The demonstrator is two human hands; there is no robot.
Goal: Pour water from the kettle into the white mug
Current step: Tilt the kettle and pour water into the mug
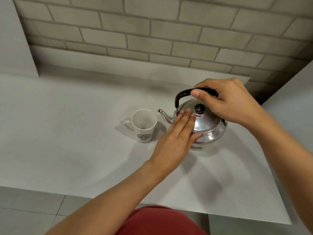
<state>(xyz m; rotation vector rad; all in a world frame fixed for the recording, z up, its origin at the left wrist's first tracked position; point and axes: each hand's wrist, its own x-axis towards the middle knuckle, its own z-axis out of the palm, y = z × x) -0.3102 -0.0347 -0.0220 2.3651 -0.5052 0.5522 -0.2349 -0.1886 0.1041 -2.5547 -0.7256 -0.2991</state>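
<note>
Head view shows the kettle (205, 122) on the counter (67, 124), its spout (163, 115) aimed left at the white mug (144, 125) just beside it. Right hand (232, 100) is curled closed around the black handle (182, 94); left hand (176, 133) lies flat and open against the lid (203, 119), holding nothing. Pouring means tipping leftward.

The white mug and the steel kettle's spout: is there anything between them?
No. In the head view, only bare white countertop separates the white mug from the spout.
</note>
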